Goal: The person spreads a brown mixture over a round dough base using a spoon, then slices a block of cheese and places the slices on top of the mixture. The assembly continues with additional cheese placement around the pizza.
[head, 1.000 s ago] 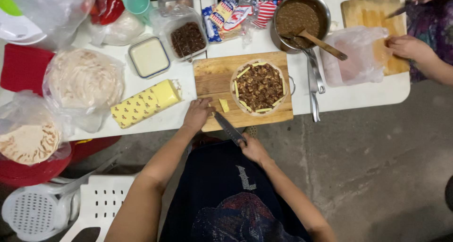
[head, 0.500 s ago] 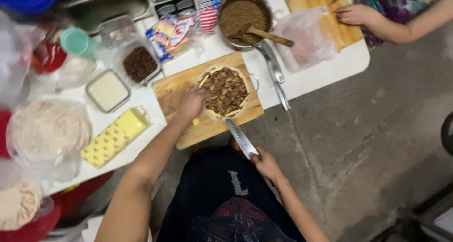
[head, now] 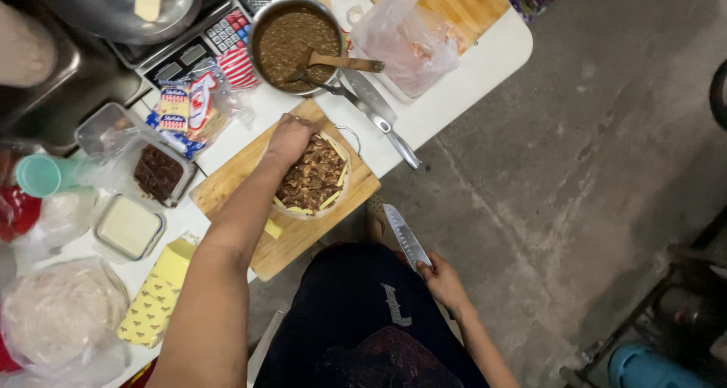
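White table (head: 462,77), left hand (head: 289,140) fingers pressed onto filled flatbread (head: 314,177), right hand (head: 443,282) fingers around knife (head: 405,236).

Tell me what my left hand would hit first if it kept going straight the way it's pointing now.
Probably the pot of brown filling. Your left hand rests at the far edge of the filled flatbread on the cutting board, pointing away from you; past the board's edge, the pot lies next in line, though depth is unclear.

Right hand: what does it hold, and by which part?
The right hand holds a kitchen knife by its handle, blade pointing up toward the wooden cutting board.
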